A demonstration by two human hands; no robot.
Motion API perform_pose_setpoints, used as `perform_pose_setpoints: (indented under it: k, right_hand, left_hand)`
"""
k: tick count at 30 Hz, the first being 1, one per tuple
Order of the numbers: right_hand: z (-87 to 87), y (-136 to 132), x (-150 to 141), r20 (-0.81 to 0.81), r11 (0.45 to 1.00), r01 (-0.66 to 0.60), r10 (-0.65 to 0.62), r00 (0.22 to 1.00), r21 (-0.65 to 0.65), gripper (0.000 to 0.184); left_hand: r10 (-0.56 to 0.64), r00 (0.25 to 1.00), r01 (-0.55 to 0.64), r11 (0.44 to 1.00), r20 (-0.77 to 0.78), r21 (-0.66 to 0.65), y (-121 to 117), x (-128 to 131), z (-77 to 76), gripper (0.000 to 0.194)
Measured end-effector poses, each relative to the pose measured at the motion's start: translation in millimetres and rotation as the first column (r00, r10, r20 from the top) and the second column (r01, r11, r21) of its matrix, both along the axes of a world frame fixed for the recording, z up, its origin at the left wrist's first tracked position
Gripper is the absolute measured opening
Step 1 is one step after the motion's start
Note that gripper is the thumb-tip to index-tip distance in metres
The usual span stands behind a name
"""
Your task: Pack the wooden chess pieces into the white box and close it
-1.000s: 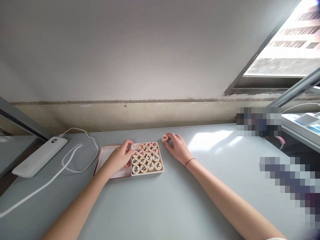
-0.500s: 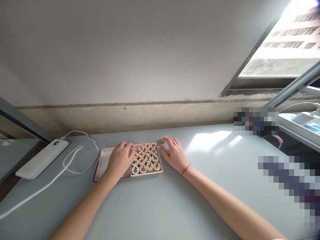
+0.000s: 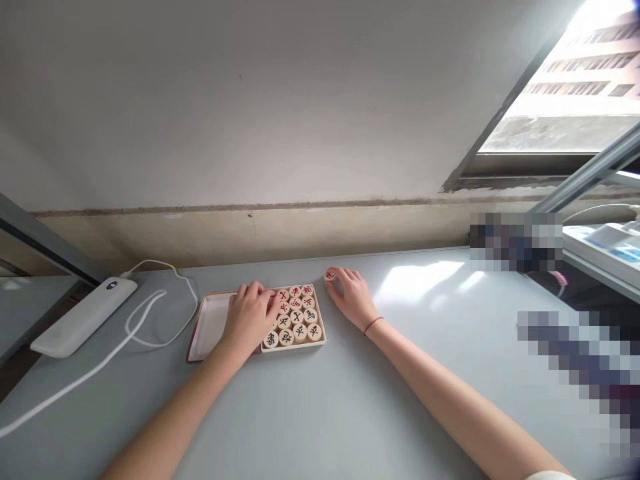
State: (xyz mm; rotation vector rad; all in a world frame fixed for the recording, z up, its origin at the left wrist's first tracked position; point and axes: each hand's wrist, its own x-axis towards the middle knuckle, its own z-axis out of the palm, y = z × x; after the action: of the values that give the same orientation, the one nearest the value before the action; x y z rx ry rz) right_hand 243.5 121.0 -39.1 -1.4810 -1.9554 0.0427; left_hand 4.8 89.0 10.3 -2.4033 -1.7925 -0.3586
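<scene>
A shallow white box (image 3: 295, 346) filled with round xiangqi pieces (image 3: 297, 316), marked in red and black characters, stands on the grey table. Its lid (image 3: 213, 323) lies at the left edge of the box, inner side up. My left hand (image 3: 253, 310) reaches across the lid to the box's far left corner; its fingers are drawn together and cover the pieces there. Whatever they grip is hidden. To the right of the box, my right hand (image 3: 353, 293) has thumb and forefinger around a single red-marked xiangqi piece (image 3: 329, 275).
A white power strip (image 3: 85, 317) with a looping white cable (image 3: 145, 313) lies at the left. Metal posts (image 3: 50, 240) flank the table, and a wall (image 3: 250, 233) runs along its back edge. Blurred-out items (image 3: 515, 241) are at the right.
My left hand has moved right from the box's left edge onto its far left corner. My right fingers loosened around the lone piece and closed on it again.
</scene>
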Motion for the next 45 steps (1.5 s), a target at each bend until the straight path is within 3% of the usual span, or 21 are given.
perform_pose_setpoints:
  k: [6, 10, 16, 23, 28, 32, 37, 39, 43, 45]
  right_hand:
    - [-1.0, 2, 1, -0.012, 1.0, 0.009, -0.009, 1.0, 0.015, 0.018]
    - [9.4, -8, -5, 0.002, 0.997, 0.04, -0.04, 0.999, 0.062, 0.025]
    - [21.3, -35, -29, 0.001, 0.991, -0.135, 0.135, 0.991, -0.002, 0.021]
    - [15.9, -35, -33, -0.082, 0.985, -0.172, 0.169, 0.982, -0.029, 0.018]
    - [22.3, -38, -31, -0.066, 0.973, -0.185, 0.195, 0.979, 0.139, 0.019]
    - [27.5, -48, -35, -0.01, 0.908, -0.303, 0.319, 0.948, 0.29, 0.028]
    - [35.6, -46, -28, -0.02, 0.851, -0.349, 0.387, 0.922, 0.392, 0.021]
    - [37.5, -35, -15, -0.084, 0.883, -0.263, 0.318, 0.944, 0.388, 0.016]
    - [27.8, -7, 19, -0.177, 0.975, 0.049, -0.01, 0.984, 0.216, 0.01]
    - [18.4, 2, 31, -0.147, 0.986, 0.069, -0.046, 0.988, 0.153, 0.009]
  left_hand:
    - [0.003, 1.0, -0.003, 1.0, 0.005, -0.021, 0, 3, 1.9, 0.032]
    - [0.027, 1.0, -0.027, 0.998, -0.003, -0.061, -1, 6, 6.2, 0.03]
    - [0.04, 0.999, -0.038, 0.996, 0.022, -0.077, -3, 14, 7.4, 0.029]
    - [0.043, 0.993, -0.038, 0.998, 0.107, -0.048, -1, 17, 1.9, 0.028]
    - [0.021, 0.972, -0.021, 1.0, 0.234, -0.001, -6, 20, 6.5, 0.023]
    - [-0.106, 0.86, 0.104, 0.994, 0.5, 0.031, -27, 32, 13.6, 0.021]
    - [-0.083, 0.696, 0.19, 0.979, 0.713, -0.071, -39, 36, 20.4, 0.02]
    - [-0.081, 0.64, 0.182, 0.982, 0.764, -0.049, -35, 32, 19.7, 0.019]
    - [0.013, 0.535, 0.122, 0.988, 0.845, -0.093, -25, 20, 8.6, 0.021]
    - [-0.001, 0.487, 0.14, 0.987, 0.873, -0.077, -21, 17, 1.4, 0.022]
